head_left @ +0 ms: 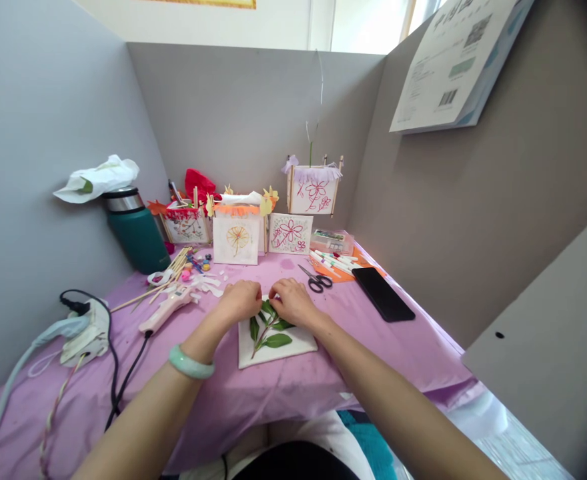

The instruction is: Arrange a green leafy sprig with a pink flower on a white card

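Fingers curled inward, at leafy sprig

Two hands, one panel, one phone

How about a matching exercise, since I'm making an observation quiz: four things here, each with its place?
1. Leafy sprig
2. Scissors
3. Phone
4. Flask

A. Near the table's right edge
B. Beside the left partition
C. On the white panel
D. Just beyond the right hand

Pairs: 1-C, 2-D, 3-A, 4-B
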